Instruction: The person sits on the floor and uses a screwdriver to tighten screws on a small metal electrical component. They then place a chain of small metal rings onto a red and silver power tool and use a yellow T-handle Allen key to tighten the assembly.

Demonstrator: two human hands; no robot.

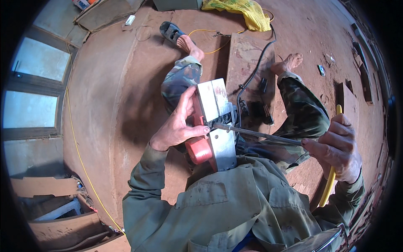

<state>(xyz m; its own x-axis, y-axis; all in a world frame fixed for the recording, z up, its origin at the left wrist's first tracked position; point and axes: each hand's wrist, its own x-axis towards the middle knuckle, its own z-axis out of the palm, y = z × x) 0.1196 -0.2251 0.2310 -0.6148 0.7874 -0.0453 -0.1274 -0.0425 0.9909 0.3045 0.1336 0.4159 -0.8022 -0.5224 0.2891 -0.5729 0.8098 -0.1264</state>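
An electric hand planer [218, 147] with a red body rests on my lap, its two-part metal sole facing up. My left hand [181, 124] wraps round its red left side, the thumb pressed near the cutter gap. In my right hand [336, 151] is a T-handle wrench [268, 136], its yellow crossbar running through my fist and its long metal shaft pointing left. The shaft's tip meets the dark cutter block [214, 123] between the sole plates. How the tip sits in the block is too small to tell.
A board [240, 54] lies on the earthen floor beyond my lap, with a black cable [261, 59] and small dark parts on it. A yellow plastic bag [239, 12] lies farther off. Wood offcuts [363, 71] line the right side; an open wooden box [58, 210] stands lower left.
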